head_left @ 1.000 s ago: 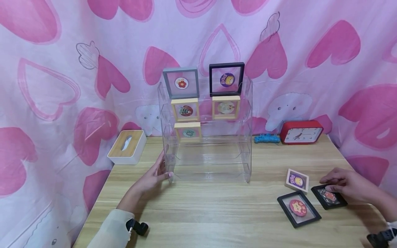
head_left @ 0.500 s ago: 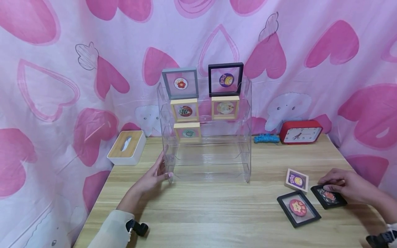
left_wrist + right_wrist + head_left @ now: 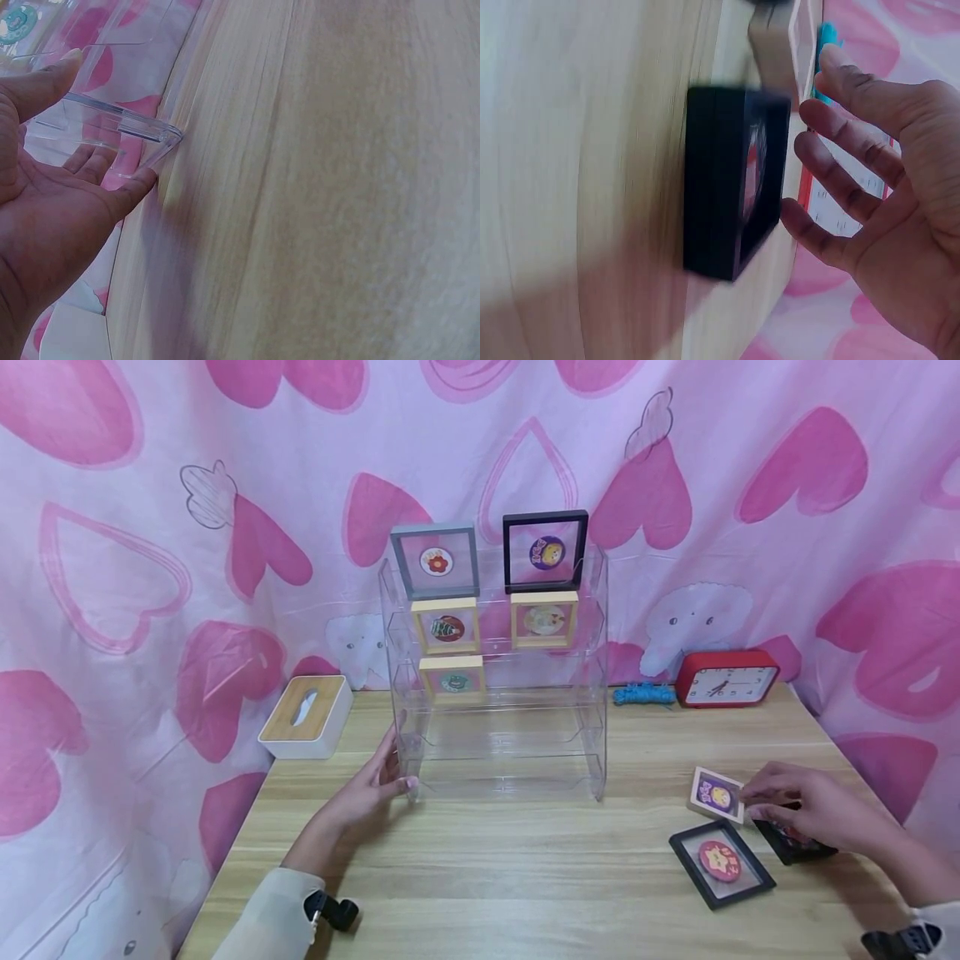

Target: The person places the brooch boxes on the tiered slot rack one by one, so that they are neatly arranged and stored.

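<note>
My left hand (image 3: 369, 787) grips the lower left side of a clear acrylic tiered display rack (image 3: 502, 789), thumb at its front edge and fingers behind the side panel. In the left wrist view, thumb and fingers (image 3: 135, 191) lie on either side of that panel. My right hand (image 3: 821, 806) hovers at the right, fingers apart and holding nothing. Its fingertips are right at the edge of a small light-wood display frame (image 3: 712, 795) with a purple badge. Beneath the hand lies a black display frame (image 3: 714, 184), partly hidden in the head view.
Another black frame (image 3: 686, 860) with a pink badge lies in front. Five-part shelves aside, several framed badges, including a grey frame (image 3: 397, 564), stand on the rack. A tissue box (image 3: 315, 714) sits left; blue cord (image 3: 645, 694) and a red clock (image 3: 727, 681) stand back right.
My right hand has left the black frame and moved left toward the small light-wood frame. The left hand keeps its hold on the rack.
</note>
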{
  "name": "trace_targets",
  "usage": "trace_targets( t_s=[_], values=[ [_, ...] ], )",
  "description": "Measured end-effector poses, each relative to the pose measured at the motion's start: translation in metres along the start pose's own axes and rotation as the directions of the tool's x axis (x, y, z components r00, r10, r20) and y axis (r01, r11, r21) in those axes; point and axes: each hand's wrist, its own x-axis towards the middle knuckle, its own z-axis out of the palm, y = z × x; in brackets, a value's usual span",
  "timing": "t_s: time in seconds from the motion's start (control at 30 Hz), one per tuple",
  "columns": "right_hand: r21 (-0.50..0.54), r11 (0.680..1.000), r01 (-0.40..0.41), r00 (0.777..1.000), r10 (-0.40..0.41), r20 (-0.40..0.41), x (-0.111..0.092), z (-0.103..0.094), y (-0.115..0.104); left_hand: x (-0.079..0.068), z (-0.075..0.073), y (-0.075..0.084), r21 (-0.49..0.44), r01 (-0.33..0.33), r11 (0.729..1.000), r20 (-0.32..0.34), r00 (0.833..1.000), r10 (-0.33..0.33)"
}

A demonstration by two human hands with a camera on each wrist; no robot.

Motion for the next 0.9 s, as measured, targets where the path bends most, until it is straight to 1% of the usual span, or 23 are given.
trace_targets(
  t_s=[0.1,0.23,0.33,0.43,0.5,0.57,0.67,0.77,0.9],
  values=[
    [0.018,1.0,0.008,0.999,-0.009,0.031,0.005,0.006,-0.012,-0.001,0.0,0.0,-0.001,0.002,1.0,0.004,1.0,-0.002],
    [0.07,0.997,0.016,0.995,-0.023,0.095,0.009,0.014,-0.021,-0.001,0.0,0.001,0.009,0.008,1.0,-0.001,1.0,-0.008],
    [0.096,0.995,0.04,0.995,-0.049,0.089,0.011,0.019,-0.025,0.0,0.0,0.0,0.017,0.013,1.0,-0.008,1.0,-0.013],
    [0.113,0.993,0.029,0.996,-0.039,0.086,0.012,0.022,-0.03,-0.001,0.0,0.0,0.02,0.012,1.0,-0.01,1.0,-0.012],
    [0.12,0.992,0.031,0.995,-0.042,0.088,0.012,0.025,-0.032,-0.001,0.0,0.0,0.023,0.027,0.999,-0.014,1.0,-0.026],
    [0.116,0.993,0.032,0.995,-0.044,0.095,0.012,0.028,-0.033,-0.002,0.0,0.0,0.026,0.043,0.999,-0.017,0.999,-0.042],
    [0.074,0.996,0.056,0.994,-0.062,0.085,0.012,0.032,-0.034,-0.003,0.0,0.001,0.029,0.075,0.997,-0.022,0.997,-0.074],
    [0.036,0.999,0.028,0.995,-0.032,0.096,0.011,0.033,-0.035,-0.003,0.0,0.001,0.026,0.079,0.996,-0.017,0.997,-0.079],
    [0.03,0.999,-0.016,0.995,0.013,0.099,0.012,0.031,-0.035,-0.003,0.0,0.002,0.02,0.075,0.997,-0.012,0.997,-0.075]
  ],
)
